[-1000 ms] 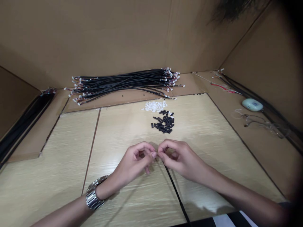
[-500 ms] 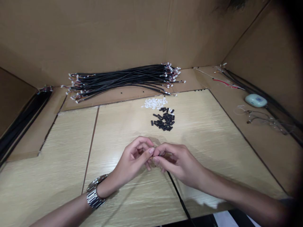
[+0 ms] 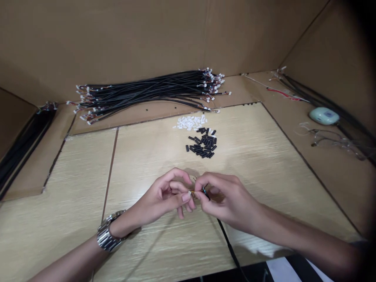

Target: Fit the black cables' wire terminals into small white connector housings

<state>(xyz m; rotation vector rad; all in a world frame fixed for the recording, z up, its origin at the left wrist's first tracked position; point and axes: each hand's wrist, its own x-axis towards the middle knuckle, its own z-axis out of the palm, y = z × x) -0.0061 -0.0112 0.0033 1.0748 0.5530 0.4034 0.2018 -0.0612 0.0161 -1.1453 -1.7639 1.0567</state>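
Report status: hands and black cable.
Left hand gripping white connector; right hand pinching thin yellow wire. Black cable trailing below right hand. Small black pieces beyond, apart from hands.

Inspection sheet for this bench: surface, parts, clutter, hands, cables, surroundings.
Surface: wood-look tabletop, dark seam toward the left.
Job's things: thin yellow wire between the hands; white pieces piled behind black pieces.
Clutter: glasses and pale green oval object, right side.
Hands: right hand pinches the wire; left hand at its end, grip unclear.
Cables: one black cable below the right hand; large bundle behind.
Surroundings: cardboard walls.
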